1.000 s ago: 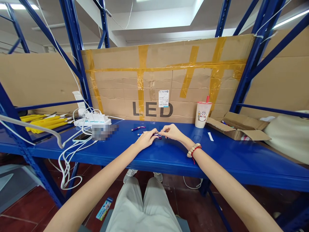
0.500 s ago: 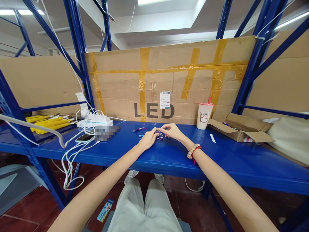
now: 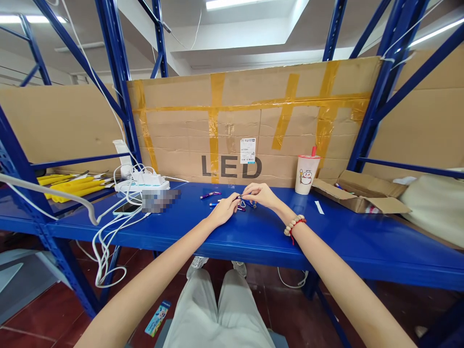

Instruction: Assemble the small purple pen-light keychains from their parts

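Note:
Above the blue tabletop [image 3: 174,224], my left hand [image 3: 224,211] and my right hand [image 3: 261,194] meet fingertip to fingertip. Both are closed in a pinch on one small dark, shiny piece [image 3: 239,196], too small and too covered by fingers to name. Just under the fingers lie several small purple and blue metallic pieces, with a silvery triangular clip [image 3: 242,204] among them. To the left of my left hand rest a slim purple metallic tube [image 3: 210,195] and a blue one [image 3: 213,204], the latter partly hidden by that hand.
Left are a white power strip [image 3: 143,181] with tangled cables and yellow-handled tools [image 3: 78,186]. Toward the right stand a paper cup [image 3: 306,175] with a red straw, a white strip [image 3: 319,207] and an open carton [image 3: 357,193]. A taped cardboard panel [image 3: 174,135] closes the back.
My right hand has shifted slightly up and to the right, its fingers still at the small piece. My left hand is nearly where it was. More of the blue pieces beneath now shows.

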{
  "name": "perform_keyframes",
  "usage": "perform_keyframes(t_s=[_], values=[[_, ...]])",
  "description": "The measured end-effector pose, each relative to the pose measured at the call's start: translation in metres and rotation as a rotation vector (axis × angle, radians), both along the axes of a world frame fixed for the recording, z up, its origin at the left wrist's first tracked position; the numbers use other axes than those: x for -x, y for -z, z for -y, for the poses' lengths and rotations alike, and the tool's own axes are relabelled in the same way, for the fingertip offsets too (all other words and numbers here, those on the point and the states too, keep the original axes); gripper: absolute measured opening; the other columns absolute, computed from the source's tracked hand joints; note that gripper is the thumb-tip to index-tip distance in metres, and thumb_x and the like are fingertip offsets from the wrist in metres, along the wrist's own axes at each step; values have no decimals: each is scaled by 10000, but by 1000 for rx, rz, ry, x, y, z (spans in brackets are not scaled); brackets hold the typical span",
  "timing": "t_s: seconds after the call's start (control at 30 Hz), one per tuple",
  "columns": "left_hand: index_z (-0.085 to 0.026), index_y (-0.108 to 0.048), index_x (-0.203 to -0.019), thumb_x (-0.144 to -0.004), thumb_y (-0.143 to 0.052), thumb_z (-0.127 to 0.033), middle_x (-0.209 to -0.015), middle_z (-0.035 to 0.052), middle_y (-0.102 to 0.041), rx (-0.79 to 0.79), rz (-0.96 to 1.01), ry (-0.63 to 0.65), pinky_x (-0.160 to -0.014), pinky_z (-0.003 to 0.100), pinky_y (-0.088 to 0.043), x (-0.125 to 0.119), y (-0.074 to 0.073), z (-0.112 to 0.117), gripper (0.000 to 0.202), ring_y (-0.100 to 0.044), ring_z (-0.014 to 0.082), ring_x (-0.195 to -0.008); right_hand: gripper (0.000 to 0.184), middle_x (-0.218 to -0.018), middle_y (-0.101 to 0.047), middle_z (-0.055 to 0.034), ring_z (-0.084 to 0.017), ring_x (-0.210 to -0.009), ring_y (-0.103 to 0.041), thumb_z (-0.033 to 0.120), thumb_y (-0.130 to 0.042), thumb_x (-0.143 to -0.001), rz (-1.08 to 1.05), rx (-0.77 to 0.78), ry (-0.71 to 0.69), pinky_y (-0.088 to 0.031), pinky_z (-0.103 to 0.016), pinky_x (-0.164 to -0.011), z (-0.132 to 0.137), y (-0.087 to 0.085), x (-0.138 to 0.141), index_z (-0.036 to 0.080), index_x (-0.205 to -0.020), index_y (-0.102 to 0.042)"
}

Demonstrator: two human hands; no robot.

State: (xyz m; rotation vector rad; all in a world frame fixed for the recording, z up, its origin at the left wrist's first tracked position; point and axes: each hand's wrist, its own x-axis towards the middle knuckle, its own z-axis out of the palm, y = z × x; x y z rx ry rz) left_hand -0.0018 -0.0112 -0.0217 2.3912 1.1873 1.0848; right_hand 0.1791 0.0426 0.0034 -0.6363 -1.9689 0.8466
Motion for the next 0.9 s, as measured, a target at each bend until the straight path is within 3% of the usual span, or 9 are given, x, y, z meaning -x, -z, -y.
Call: perform_keyframes(t_s=[0.13,0.4,0.67,0.9], values=[[-195,-473,-922,-947,-273,-297,-606,-40,-501,-2,-6,5,-653,225,-400,1,1,-1,226,-511,123,-595,449,-847,-610,-73,-75,-504,-521,495,-781,-558,-11,8,-2,-413,-179,-425,0,0,-1,113,-784,-709],[-192,-480,-914,-952,-297,-307,-679,-21,-538,-18,-52,8,-613,224,-370,1,2,-1,219,-542,145,-663,468,-848,-600,-70,-58,-498,-519,511,-788,-563,22,1,-56,-432,-173,-432,-5,4,-1,89,-735,-682],[-177,-512,-914,-948,-339,-290,-744,16,-599,-43,-133,-7,-666,245,-406,2,3,-1,209,-589,177,-745,441,-804,-592,-42,-44,-524,-516,473,-775,-660,98,-18,-115,-435,-141,-438,-10,11,-4,71,-783,-641],[-171,-537,-912,-942,-363,-251,-792,37,-634,-69,-216,-20,-706,252,-434,5,4,-1,194,-612,187,-794,460,-758,-589,-40,-44,-480,-506,499,-773,-634,136,-32,-87,-412,-145,-408,-5,16,-3,71,-755,-655]])
